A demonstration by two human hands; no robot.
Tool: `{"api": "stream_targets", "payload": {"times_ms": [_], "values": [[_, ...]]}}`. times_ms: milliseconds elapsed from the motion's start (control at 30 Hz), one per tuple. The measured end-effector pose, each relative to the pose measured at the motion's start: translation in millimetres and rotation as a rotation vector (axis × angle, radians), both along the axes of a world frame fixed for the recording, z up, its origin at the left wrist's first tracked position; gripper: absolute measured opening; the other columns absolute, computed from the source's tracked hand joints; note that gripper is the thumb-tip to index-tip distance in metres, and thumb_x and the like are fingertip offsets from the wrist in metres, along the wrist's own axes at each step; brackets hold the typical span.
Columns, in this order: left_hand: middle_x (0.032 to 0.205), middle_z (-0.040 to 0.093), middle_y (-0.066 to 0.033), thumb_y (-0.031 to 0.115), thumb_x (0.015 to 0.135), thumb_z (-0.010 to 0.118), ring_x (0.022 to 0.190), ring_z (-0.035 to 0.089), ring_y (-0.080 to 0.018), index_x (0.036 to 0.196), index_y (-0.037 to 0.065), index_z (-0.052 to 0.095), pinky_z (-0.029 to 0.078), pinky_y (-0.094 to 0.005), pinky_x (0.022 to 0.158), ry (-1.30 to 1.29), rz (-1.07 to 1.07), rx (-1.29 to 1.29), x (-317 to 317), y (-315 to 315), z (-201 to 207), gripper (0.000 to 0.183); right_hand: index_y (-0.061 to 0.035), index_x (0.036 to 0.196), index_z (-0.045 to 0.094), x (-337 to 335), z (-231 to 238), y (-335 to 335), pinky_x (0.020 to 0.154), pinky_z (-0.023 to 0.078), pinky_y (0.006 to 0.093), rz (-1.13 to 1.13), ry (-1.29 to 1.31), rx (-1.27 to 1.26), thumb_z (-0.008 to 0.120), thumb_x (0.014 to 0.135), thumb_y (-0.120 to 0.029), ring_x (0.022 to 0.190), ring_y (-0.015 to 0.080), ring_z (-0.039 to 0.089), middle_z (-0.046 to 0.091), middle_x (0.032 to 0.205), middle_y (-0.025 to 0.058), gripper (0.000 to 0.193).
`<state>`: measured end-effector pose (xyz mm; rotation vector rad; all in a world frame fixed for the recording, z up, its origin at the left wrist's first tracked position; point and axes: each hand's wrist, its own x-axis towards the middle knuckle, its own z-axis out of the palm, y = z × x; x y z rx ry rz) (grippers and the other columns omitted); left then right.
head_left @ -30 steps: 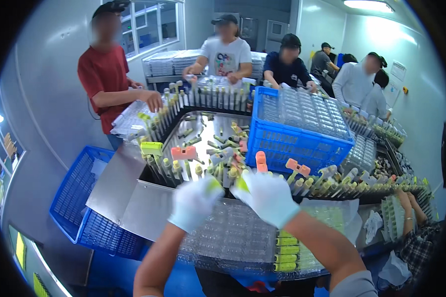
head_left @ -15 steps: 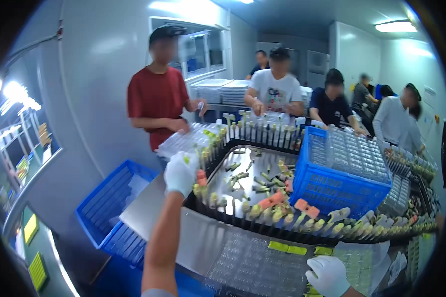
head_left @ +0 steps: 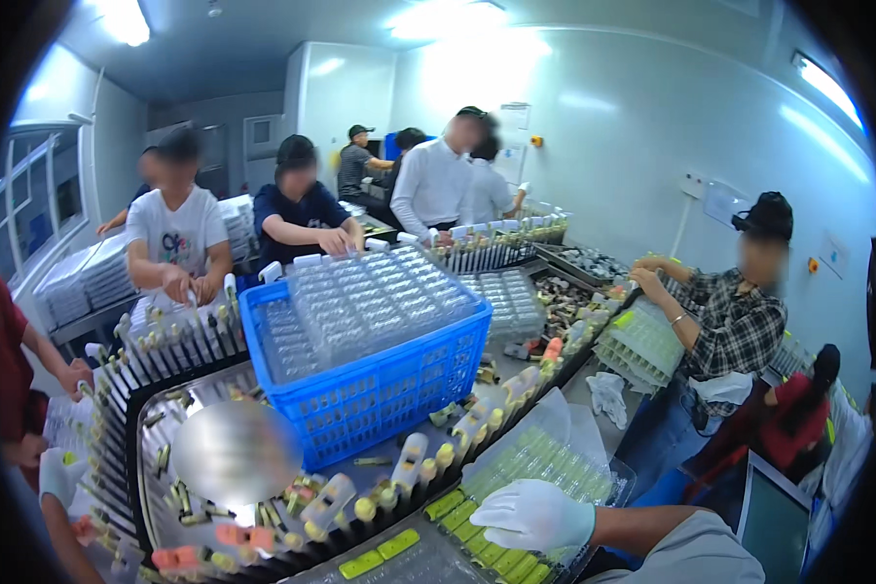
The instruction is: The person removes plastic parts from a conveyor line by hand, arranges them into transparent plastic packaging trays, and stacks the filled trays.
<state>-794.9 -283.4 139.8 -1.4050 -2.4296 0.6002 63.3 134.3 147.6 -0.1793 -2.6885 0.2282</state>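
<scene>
My right hand (head_left: 533, 516), white-gloved, lies over a clear plastic tray (head_left: 608, 492) holding rows of yellow-green strips (head_left: 446, 506). Its fingers stretch leftward onto the strips, and I see nothing held in them. At the lower left, my left hand (head_left: 60, 479), also gloved, is beside the row of upright holders (head_left: 102, 457) on the black frame. Its fingers look closed near a small yellow-green spot, but what they grip is too small to make out. Two loose yellow-green strips (head_left: 380, 554) lie on another clear tray to the left of my right hand.
A blue crate (head_left: 380, 409) heaped with clear trays (head_left: 375, 292) stands inside the frame. Small dark and pink pieces lie around it. A white glove (head_left: 608, 397) rests on the right ledge. Several people work around the table; one in plaid (head_left: 735, 316) handles trays.
The view has swung right, so the crate and co-workers appear further left. My right hand now lies on the strips in the tray. My left hand is still by the upright holders.
</scene>
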Motion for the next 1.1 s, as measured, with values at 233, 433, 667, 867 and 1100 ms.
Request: {"api": "stream_targets", "payload": {"times_ms": [233, 433, 667, 867, 1100], "values": [[0.142, 0.071, -0.0052, 0.021, 0.102, 0.063, 0.132, 0.064, -0.0224, 0.145, 0.015, 0.067, 0.043, -0.0494, 0.123, -0.021, -0.072, -0.354, -5.3, 104.4, 25.9, 0.044, -0.0086, 0.117, 0.079, 1.4, 12.3, 7.3, 0.078, 0.060, 0.0418, -0.110, -0.091, -0.030, 0.072, 0.100, -0.029, 0.098, 0.0299, 0.076, 0.079, 0.107, 0.0087, 0.028], [0.099, 0.073, -0.0080, 0.030, 0.109, 0.061, 0.089, 0.070, -0.0215, 0.120, 0.011, 0.075, 0.057, -0.0390, 0.082, -0.298, -0.205, 0.168, -41.1, 99.1, 24.1, 0.027, -0.0080, 0.107, 0.082, -21.6, 14.9, 12.6, 0.070, 0.060, 0.0468, -0.059, -0.073, -0.119, 0.075, 0.094, -0.024, 0.081, 0.0307, 0.075, 0.079, 0.095, 0.0100, 0.022], [0.079, 0.071, -0.0035, 0.042, 0.104, 0.074, 0.063, 0.065, -0.0142, 0.104, 0.005, 0.075, 0.054, -0.0341, 0.058, -1.042, 0.403, 0.600, 8.4, 166.8, 73.8, 0.037, -0.0029, 0.109, 0.078, -29.2, 56.0, -26.2, 0.093, 0.056, 0.0518, -0.320, -0.070, -0.204, 0.072, 0.094, -0.012, 0.099, 0.0414, 0.072, 0.078, 0.104, 0.0166, 0.018], [0.081, 0.070, -0.0035, 0.034, 0.105, 0.073, 0.068, 0.065, -0.0117, 0.113, 0.000, 0.070, 0.054, -0.0323, 0.059, -1.091, 0.236, 0.916, 111.0, 181.6, 151.6, 0.034, -0.0013, 0.109, 0.078, -75.0, 84.5, -13.9, 0.093, 0.056, 0.0533, -0.087, -0.036, -0.249, 0.074, 0.088, -0.009, 0.100, 0.0406, 0.073, 0.078, 0.106, 0.0167, 0.022], [0.087, 0.067, -0.0053, 0.024, 0.105, 0.070, 0.067, 0.064, -0.0110, 0.131, 0.006, 0.063, 0.051, -0.0285, 0.058, -1.069, -0.479, 0.819, 397.8, 176.5, 178.6, 0.032, -0.0073, 0.133, 0.070, -188.8, 134.8, -28.4, 0.089, 0.058, 0.0424, 0.273, 0.309, -0.234, 0.073, 0.099, -0.049, 0.101, 0.0314, 0.074, 0.076, 0.118, 0.0122, 0.054]]}}
